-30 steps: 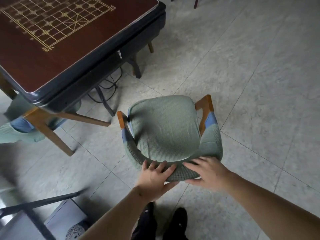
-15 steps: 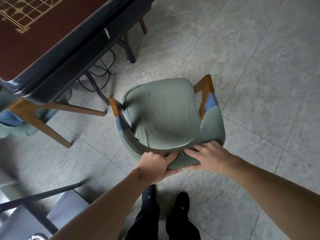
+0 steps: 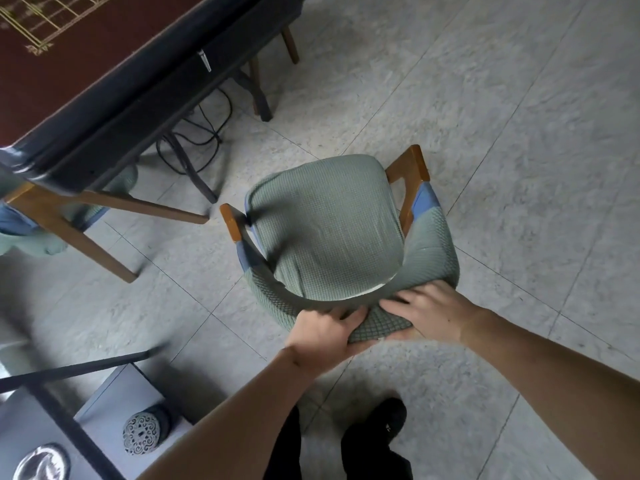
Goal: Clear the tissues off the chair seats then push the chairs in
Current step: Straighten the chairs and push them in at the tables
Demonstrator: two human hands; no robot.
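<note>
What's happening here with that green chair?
A person stands behind a green-covered armchair, gripping its curved backrest with both the left hand and the right hand. The seat shows no tissue on it. The chair stands on the tiled floor, clear of the dark game table, not yet pushed under it. A second chair sits partly under the table's near corner.

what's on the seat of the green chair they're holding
Nothing lies on the seat: only its green knit cover shows, no tissue. Both the left hand and right hand grip the backrest, which hides the seat's near edge.
</note>
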